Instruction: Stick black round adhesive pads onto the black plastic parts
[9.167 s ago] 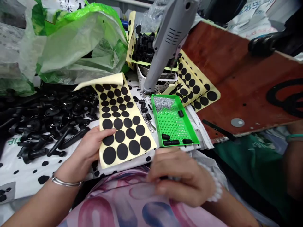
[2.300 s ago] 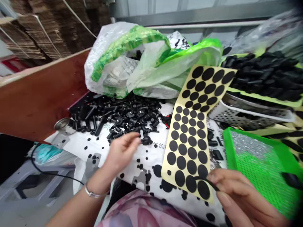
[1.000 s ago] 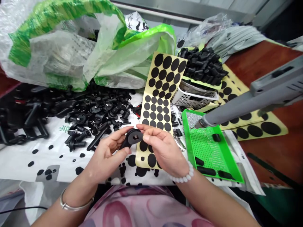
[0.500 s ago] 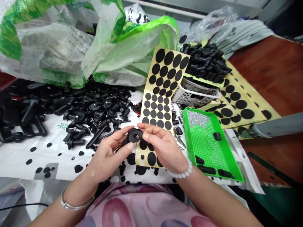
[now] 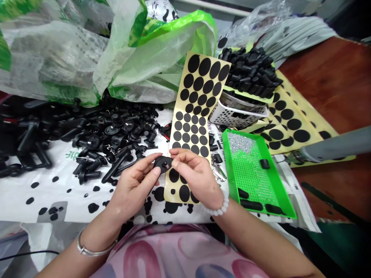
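Observation:
Between my two hands is a round black plastic part (image 5: 162,164) with a small slot and a pale spot near its middle. My left hand (image 5: 135,185) grips it from the left, thumb on its face and fingers behind. My right hand (image 5: 194,173) pinches its right edge between thumb and fingertips. Whatever else those right fingertips may hold is hidden. Beneath the hands lies a cream sheet of round black stickers (image 5: 191,127), its lower end partly covered by my right hand. A heap of black plastic parts (image 5: 116,131) spreads to the left.
A green tray (image 5: 255,173) at the right holds small silvery pieces and a few black parts. Behind it, a white basket (image 5: 237,114) stands below a heaped container of black caps (image 5: 249,71). More sticker sheets (image 5: 292,123) lie under a grey pole (image 5: 336,148). Plastic bags (image 5: 150,54) fill the back.
The view has shifted slightly. Both hands still hold the round black part, now turned a little, and the right fingertips have moved slightly over its edge.

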